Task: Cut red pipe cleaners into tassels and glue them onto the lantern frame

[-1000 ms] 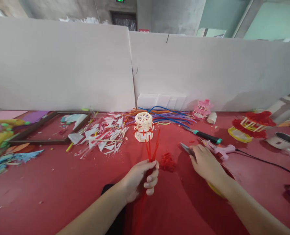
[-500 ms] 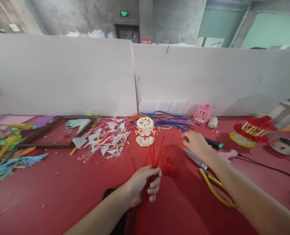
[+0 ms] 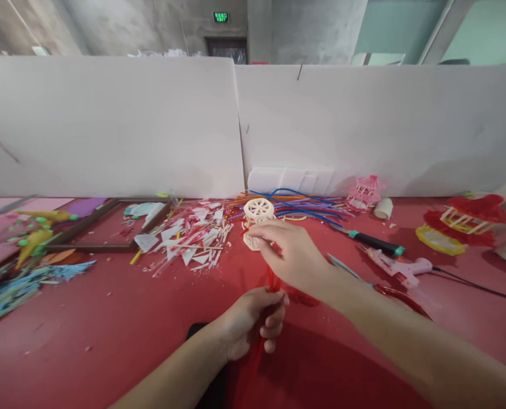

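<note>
My left hand (image 3: pixel 259 318) is closed around a bundle of thin red pipe cleaners (image 3: pixel 273 279), held upright near the middle of the table. Just above it, my right hand (image 3: pixel 291 250) has its fingers curled at the tops of these stems. Whatever is between its fingertips is hidden. Behind the fingers stands a small cream pavilion-like model (image 3: pixel 259 209) with a spoked round top, its lower part partly covered by my right hand. A fuzzy red clump (image 3: pixel 306 296) lies under my right wrist.
Scissors (image 3: pixel 344 266), a black-handled tool (image 3: pixel 376 243) and a pink glue gun (image 3: pixel 400 267) lie at right. Beyond are pink (image 3: pixel 365 193) and red-yellow (image 3: pixel 466 221) pavilion models. White-red scraps (image 3: pixel 193 233) and a brown frame (image 3: pixel 95 248) are at left. A white partition (image 3: pixel 150 125) stands behind.
My right hand has moved left from beside the scissors to the tops of the red pipe cleaners. My left hand keeps its hold. The view has shifted slightly.
</note>
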{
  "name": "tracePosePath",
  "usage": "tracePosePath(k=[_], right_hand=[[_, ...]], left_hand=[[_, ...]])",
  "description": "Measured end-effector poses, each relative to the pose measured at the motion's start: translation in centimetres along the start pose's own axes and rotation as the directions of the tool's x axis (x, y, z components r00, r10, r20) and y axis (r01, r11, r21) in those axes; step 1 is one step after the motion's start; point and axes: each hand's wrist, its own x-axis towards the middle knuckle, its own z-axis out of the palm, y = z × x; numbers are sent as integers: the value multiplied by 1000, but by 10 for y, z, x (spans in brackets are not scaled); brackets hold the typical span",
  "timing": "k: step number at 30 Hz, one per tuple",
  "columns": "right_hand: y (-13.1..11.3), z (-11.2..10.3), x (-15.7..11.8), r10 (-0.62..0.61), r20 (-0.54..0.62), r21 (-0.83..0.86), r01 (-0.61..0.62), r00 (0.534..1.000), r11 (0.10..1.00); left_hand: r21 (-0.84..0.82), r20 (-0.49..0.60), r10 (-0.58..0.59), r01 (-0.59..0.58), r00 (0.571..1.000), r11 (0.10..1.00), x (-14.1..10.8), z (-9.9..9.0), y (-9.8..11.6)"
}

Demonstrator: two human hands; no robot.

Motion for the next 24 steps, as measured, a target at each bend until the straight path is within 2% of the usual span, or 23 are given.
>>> tracePosePath(k=[1,2,4,6,7,9,11,14,17,20,24], right_hand=[[-1,-2,-15,141,-45,80,-137,989,987],[-1,-5,-30,301,-79,183,-283,951,942],[-1,-7,-58,592,-11,394,-540,806,743],[0,-9,-79,753,47,557,-643,657,526],[1,-9,-86,794,69,614,-653,604,443],[3,-9,-95,829,94,695,-633,551,342],[5,-9,-99,831,104,740,-601,547,303],[6,-8,-103,805,97,754,-571,586,325],[5,-6,-108,775,112,738,-575,622,354],[4,-6,-113,767,142,705,-608,625,365],[9,-11,-115,775,61,733,-555,629,392]], left_hand=[[-3,5,6,-6,1000,1000,0,0,0],[-7,9,11,-11,1000,1000,0,1,0],[-21,35,13,-12,999,1000,-1,2,0],[-23,98,-9,11,995,1000,-2,3,0],[-15,137,-27,30,990,999,-3,4,1],[30,207,-85,80,975,996,-5,4,0],[88,244,-144,126,959,988,-6,5,-2],[140,245,-181,150,953,979,-7,7,-7],[130,174,-97,74,980,989,-4,9,-13],[201,79,19,-35,997,979,-1,12,-17],[293,47,44,-56,998,954,-1,14,-19]])
